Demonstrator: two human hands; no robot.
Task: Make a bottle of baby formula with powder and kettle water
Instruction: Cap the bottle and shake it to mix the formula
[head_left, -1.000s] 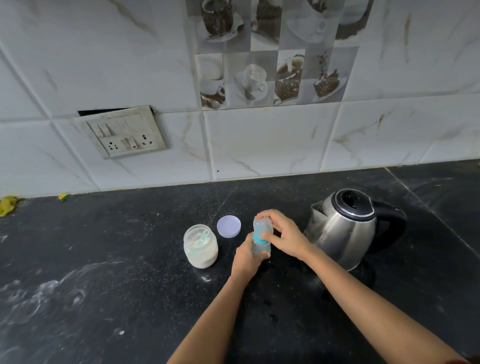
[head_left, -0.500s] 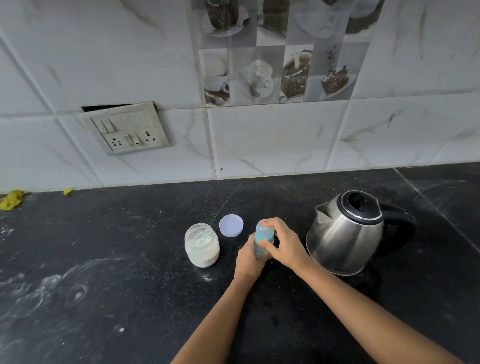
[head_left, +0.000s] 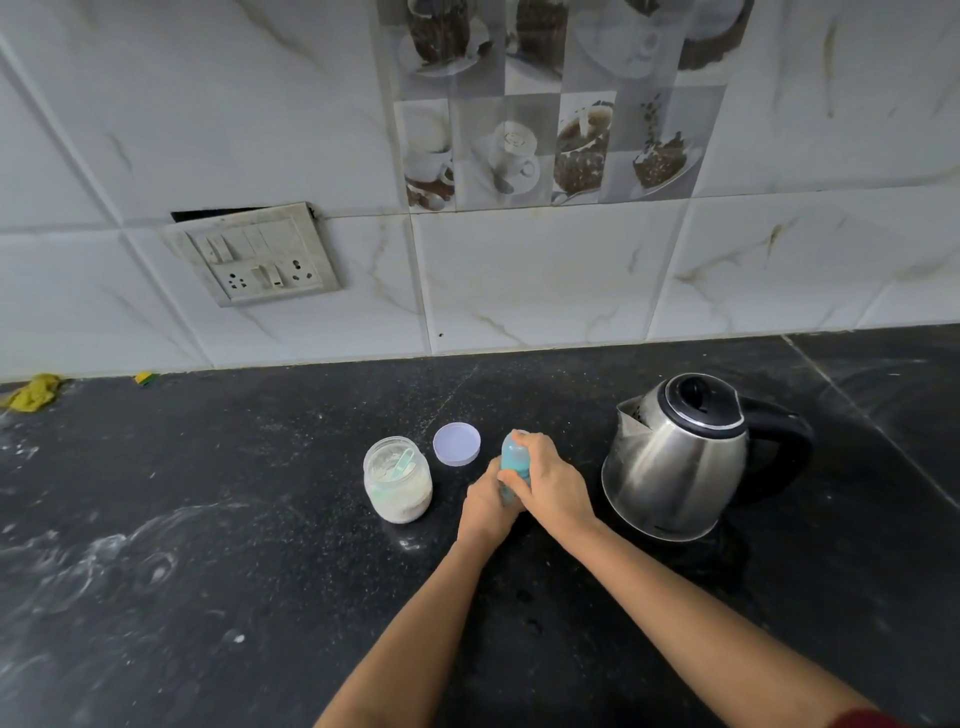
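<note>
Between powder jar (head_left: 397, 480) and kettle (head_left: 675, 467) on the tabletop (head_left: 260, 519), the bottle (head_left: 514, 457) is held upright, its base in the left hand (head_left: 488, 501), while the right hand (head_left: 550, 483) has slid its grip lower round the top, likely twisting the cap.

A: How much of the small translucent blue baby bottle (head_left: 514, 458) shows?
B: Only its top; the left hand (head_left: 485, 506) and right hand (head_left: 551, 486) cover the rest, so its contents cannot be told.
A: Anything cut off?
B: The dark red sleeve (head_left: 872, 721), by the bottom edge.
</note>
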